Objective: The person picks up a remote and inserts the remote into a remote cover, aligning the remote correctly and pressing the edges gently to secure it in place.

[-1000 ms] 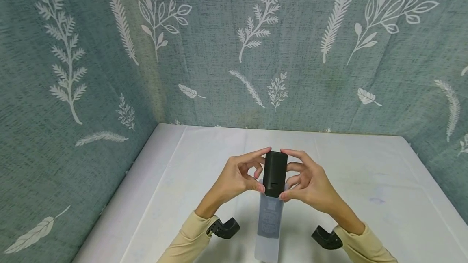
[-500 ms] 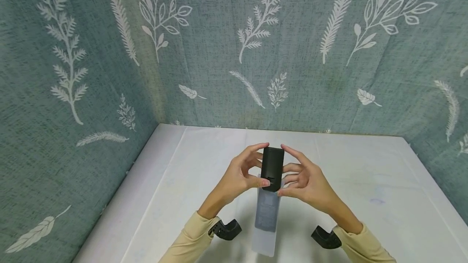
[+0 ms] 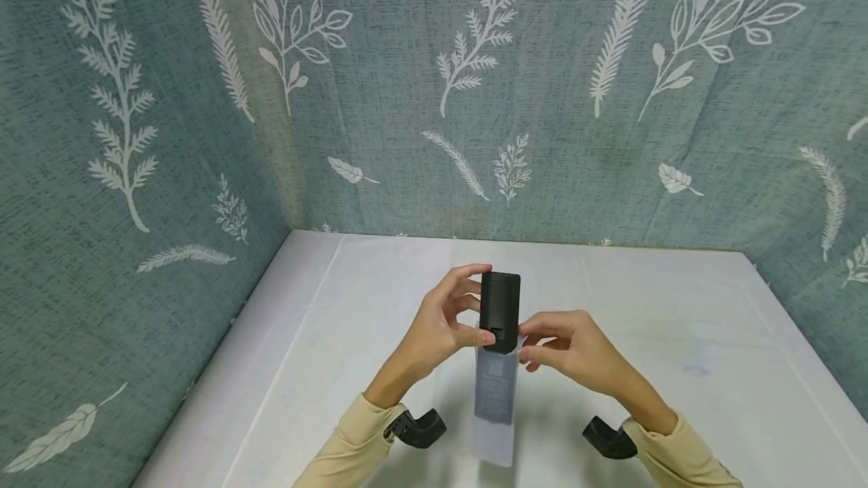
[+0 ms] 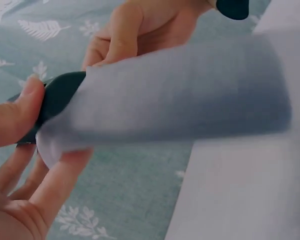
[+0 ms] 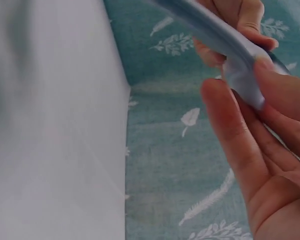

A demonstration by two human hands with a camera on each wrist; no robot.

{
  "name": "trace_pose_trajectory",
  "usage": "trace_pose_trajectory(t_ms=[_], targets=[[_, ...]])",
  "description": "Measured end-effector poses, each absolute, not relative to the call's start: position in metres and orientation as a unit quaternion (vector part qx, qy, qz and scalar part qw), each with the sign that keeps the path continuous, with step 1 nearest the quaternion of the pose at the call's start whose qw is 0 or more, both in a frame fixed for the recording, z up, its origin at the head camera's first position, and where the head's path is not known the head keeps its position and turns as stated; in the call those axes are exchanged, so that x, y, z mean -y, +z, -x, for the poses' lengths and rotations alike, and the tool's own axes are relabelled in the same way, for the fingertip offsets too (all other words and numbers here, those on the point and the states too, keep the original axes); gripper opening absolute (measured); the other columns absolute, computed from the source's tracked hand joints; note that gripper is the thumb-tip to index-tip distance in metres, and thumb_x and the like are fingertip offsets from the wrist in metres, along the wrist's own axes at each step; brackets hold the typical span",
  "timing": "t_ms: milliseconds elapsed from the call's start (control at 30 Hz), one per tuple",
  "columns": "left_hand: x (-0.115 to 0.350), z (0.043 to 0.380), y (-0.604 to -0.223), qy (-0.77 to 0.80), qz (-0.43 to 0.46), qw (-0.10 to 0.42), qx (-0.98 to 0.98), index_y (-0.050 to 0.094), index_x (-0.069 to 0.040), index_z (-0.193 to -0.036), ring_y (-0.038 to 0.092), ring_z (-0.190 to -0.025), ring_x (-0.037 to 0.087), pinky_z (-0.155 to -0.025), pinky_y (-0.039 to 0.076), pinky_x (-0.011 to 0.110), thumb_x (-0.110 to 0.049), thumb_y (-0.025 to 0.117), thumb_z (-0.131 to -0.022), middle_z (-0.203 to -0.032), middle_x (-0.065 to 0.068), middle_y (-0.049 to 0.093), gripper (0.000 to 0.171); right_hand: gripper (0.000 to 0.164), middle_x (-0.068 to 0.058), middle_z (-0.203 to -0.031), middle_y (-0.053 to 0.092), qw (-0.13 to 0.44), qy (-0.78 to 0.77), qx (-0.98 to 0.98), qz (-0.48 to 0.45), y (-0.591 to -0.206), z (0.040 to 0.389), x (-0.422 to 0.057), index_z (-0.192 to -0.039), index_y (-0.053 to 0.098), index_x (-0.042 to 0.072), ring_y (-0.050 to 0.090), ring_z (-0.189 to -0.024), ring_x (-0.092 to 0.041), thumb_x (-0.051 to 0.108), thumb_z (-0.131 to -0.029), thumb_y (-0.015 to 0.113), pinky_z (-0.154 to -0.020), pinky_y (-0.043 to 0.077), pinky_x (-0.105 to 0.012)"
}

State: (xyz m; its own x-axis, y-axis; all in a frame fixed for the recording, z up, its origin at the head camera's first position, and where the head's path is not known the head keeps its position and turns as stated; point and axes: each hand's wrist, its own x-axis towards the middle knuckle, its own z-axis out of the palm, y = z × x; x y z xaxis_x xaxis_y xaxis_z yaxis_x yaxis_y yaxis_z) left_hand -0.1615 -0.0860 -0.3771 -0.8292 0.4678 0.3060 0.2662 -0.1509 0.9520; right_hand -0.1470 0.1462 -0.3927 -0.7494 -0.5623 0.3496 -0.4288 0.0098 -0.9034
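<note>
A black, rounded, box-like device [image 3: 500,307] is held upright over the table, its exact kind unclear. Below it hangs a frosted translucent plastic sleeve [image 3: 493,439], with a grey-blue length showing through most of it. My left hand [image 3: 434,330] grips the device from the left, thumb low on its front and index finger at its top corner. My right hand [image 3: 576,349] pinches the sleeve's upper right edge between thumb and fingers. In the left wrist view the sleeve [image 4: 190,95] stretches rightward from the dark device end [image 4: 60,97]. The right wrist view shows the thumb [image 5: 285,92] against the sleeve.
A white-covered table [image 3: 353,307] lies beneath both hands. Teal leaf-patterned cloth [image 3: 407,96] rises at the back and sides. Each wrist carries a black camera mount, one on the left [image 3: 419,429] and one on the right [image 3: 610,439].
My right hand has left the device's top right corner and dropped to the sleeve's upper edge. My left thumb has shifted onto the device's front. Device and sleeve have moved slightly left and up.
</note>
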Motion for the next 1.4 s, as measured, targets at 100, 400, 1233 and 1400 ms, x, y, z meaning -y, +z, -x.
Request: trace_pose_trajectory(t_ms=[100, 400, 1233, 1400], targets=[[0.085, 0.162, -0.378, 0.696, -0.282, 0.066, -0.657, 0.042, -0.018, -0.140, 0.061, -0.092, 0.030, -0.070, 0.057, 0.042, 0.016, 0.073, -0.072, -0.116, 0.015, 0.058, 0.082, 0.019, -0.013, -0.093, 0.068, 0.076, -0.604, -0.711, 0.351, -0.390, 0.147, -0.148, -0.106, 0.066, -0.003, 0.067, -0.072, -0.024, -0.002, -0.087, 0.064, -0.062, 0.057, -0.040], [0.083, 0.153, -0.366, 0.680, -0.277, 0.037, -0.678, 0.043, -0.007, -0.135, 0.062, -0.077, 0.026, -0.082, 0.054, 0.042, 0.018, 0.073, -0.069, -0.105, 0.020, 0.062, 0.077, 0.015, -0.017, -0.088, 0.068, 0.156, -0.622, -0.686, 0.343, -0.387, 0.150, -0.150, -0.103, 0.064, -0.006, 0.067, -0.071, -0.032, 0.001, -0.095, 0.054, -0.065, 0.057, -0.046], [0.085, 0.161, -0.379, 0.730, -0.265, 0.088, -0.624, 0.041, -0.017, -0.139, 0.060, -0.087, 0.023, -0.056, 0.056, 0.036, 0.011, 0.066, -0.080, -0.108, 0.014, 0.059, 0.070, 0.024, -0.014, -0.104, 0.061, 0.056, -0.619, -0.688, 0.375, -0.389, 0.148, -0.152, -0.108, 0.066, 0.001, 0.063, -0.089, -0.022, -0.007, -0.085, 0.064, -0.064, 0.058, -0.042], [0.083, 0.161, -0.379, 0.717, -0.271, 0.100, -0.635, 0.041, -0.021, -0.143, 0.060, -0.089, 0.023, -0.055, 0.054, 0.032, 0.005, 0.068, -0.082, -0.110, 0.015, 0.060, 0.071, 0.026, -0.009, -0.101, 0.057, -0.048, -0.565, -0.716, 0.407, -0.392, 0.148, -0.148, -0.092, 0.070, 0.011, 0.057, -0.090, -0.016, -0.011, -0.078, 0.070, -0.063, 0.057, -0.033]])
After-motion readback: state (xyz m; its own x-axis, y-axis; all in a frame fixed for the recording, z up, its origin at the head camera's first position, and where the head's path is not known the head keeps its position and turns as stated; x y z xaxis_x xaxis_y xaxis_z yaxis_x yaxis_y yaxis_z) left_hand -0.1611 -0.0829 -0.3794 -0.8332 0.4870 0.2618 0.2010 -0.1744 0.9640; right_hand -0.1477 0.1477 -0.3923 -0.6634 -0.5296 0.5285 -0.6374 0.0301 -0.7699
